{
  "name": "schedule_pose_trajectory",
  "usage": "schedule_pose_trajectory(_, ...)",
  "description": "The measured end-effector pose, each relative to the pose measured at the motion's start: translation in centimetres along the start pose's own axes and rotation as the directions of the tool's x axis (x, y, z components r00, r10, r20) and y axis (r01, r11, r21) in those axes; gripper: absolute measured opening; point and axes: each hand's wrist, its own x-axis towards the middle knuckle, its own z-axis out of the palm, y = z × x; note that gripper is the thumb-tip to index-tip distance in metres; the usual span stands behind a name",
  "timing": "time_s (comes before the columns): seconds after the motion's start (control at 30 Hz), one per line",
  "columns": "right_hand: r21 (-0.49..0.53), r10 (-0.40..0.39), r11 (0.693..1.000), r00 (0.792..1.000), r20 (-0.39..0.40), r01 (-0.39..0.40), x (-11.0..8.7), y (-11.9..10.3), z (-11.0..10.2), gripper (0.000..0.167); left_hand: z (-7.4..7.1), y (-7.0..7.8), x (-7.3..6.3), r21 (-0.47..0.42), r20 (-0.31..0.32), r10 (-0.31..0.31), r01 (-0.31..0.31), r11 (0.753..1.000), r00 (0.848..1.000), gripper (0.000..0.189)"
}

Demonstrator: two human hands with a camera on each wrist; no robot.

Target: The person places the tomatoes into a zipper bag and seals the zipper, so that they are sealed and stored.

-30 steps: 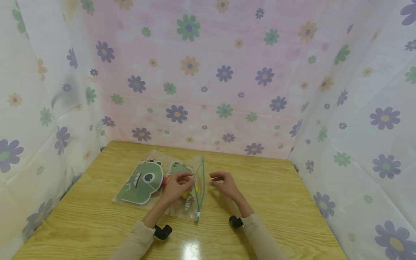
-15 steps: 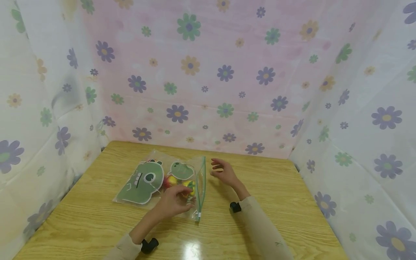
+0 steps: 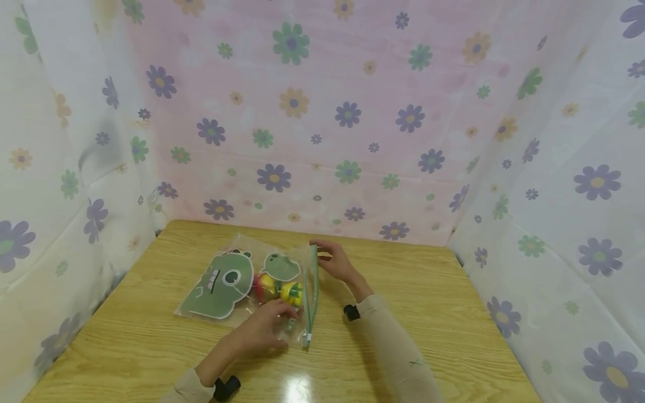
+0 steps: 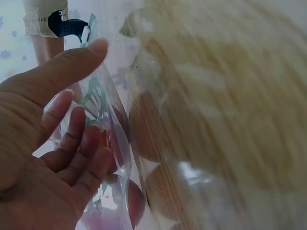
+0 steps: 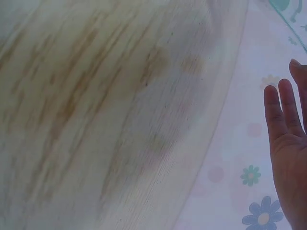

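A clear zip bag (image 3: 216, 285) with a big green monster face lies flat on the table in the head view. Its green-edged mouth (image 3: 311, 299) faces right and gapes a little, with a white slider at the near end. Red and yellow items (image 3: 291, 292), partly green, show through the plastic. My left hand (image 3: 259, 329) is at the bag's near edge, thumb and fingers apart; in the left wrist view the fingers lie alongside the plastic (image 4: 112, 96). At the far corner of the mouth is my right hand (image 3: 336, 261), its fingertips at the edge. Its fingers (image 5: 276, 115) look straight in the right wrist view.
The wooden table (image 3: 428, 313) extends to the right of the bag. Flowered cloth (image 3: 322, 123) hangs behind it and along both sides. Each wrist wears a black camera mount (image 3: 227, 387).
My left hand has drawn back toward the near edge, uncovering the red and yellow items. My right hand has moved up and left to the bag's far corner. The bag has hardly moved.
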Motion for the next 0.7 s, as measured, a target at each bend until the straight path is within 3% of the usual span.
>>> schedule_pose_trajectory(0.2,0.013,-0.003,1.0,1.0,-0.012,0.004,-0.1,-0.1,-0.2,0.04,-0.2,0.2,-0.2,0.059,0.027,-0.013,0.012,0.998,1.0,0.045)
schedule_pose_trajectory(0.33,0.046,0.029,0.999,1.0,0.005,-0.03,-0.1,0.4,-0.6,0.032,-0.4,0.1,0.2,0.064,0.046,0.04,-0.043,0.997,0.998,0.032)
schedule_pose_trajectory(0.5,0.075,0.017,0.997,1.0,0.023,-0.019,-0.4,0.7,-0.9,0.025,-0.7,0.1,0.3,0.051,0.077,0.105,-0.109,0.993,0.992,0.014)
schedule_pose_trajectory(0.7,0.043,0.076,0.996,0.997,-0.021,-0.075,-0.9,0.7,-1.5,0.021,-1.2,0.3,-0.1,-0.05,0.034,0.061,-0.059,0.997,0.998,0.008)
